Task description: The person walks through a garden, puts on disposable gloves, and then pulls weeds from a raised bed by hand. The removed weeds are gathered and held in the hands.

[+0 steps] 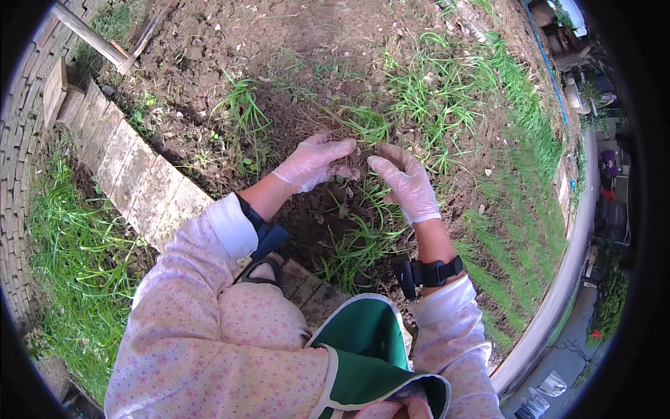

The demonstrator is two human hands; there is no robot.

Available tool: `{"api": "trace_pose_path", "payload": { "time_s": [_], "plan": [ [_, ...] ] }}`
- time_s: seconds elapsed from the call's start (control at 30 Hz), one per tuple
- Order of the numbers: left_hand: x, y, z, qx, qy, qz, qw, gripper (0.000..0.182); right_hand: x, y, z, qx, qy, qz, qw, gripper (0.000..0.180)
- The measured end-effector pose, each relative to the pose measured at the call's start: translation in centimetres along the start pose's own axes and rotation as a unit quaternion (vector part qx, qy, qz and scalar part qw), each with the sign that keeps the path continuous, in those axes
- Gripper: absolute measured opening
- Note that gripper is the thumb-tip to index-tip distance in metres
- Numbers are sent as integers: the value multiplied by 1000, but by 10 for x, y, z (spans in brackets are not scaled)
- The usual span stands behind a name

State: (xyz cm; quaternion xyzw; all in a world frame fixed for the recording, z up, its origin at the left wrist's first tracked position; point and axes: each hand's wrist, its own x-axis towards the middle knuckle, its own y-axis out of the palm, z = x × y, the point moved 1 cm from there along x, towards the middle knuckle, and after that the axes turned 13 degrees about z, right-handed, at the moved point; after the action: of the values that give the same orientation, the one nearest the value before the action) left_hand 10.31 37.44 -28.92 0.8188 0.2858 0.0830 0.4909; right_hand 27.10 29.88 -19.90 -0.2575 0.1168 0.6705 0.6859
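Observation:
My left hand [315, 161], in a thin clear plastic glove, is over the soil with its thumb stretched toward my right hand. My right hand [405, 183] wears the same kind of glove, soiled at the fingertips, with thumb and fingers curved inward. Just beyond the fingertips is a tuft of narrow green leaves [368, 123] with dry brown stalks beside it. Whether either hand grips any of these stalks cannot be made out. Below the hands, another grassy clump [361, 246] grows from dark, shaded soil.
A weathered wooden plank [138, 170] runs diagonally at left, beside tall green leafy plants [78, 251]. A wooden pole [89, 34] lies at upper left by brick paving [21, 99]. Thin seedlings [515, 251] grow in rows at right, bounded by a pale curved edging [562, 298].

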Motion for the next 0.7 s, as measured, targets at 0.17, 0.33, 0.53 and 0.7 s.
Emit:
{"api": "trace_pose_path", "payload": {
  "time_s": [0.17,0.33,0.53,0.7],
  "plan": [
    [0,16,-2,151,-47,37,987,43,6,8,-2,95,-14,41,995,43],
    [3,29,-1,349,23,69,934,34,6,2,-8,268,40,41,962,33],
    [5,26,10,522,38,-8,852,34,1,10,-13,214,47,25,975,42],
    [11,24,5,401,-33,0,916,38,4,12,-15,104,-115,14,988,38]
  ]
}}
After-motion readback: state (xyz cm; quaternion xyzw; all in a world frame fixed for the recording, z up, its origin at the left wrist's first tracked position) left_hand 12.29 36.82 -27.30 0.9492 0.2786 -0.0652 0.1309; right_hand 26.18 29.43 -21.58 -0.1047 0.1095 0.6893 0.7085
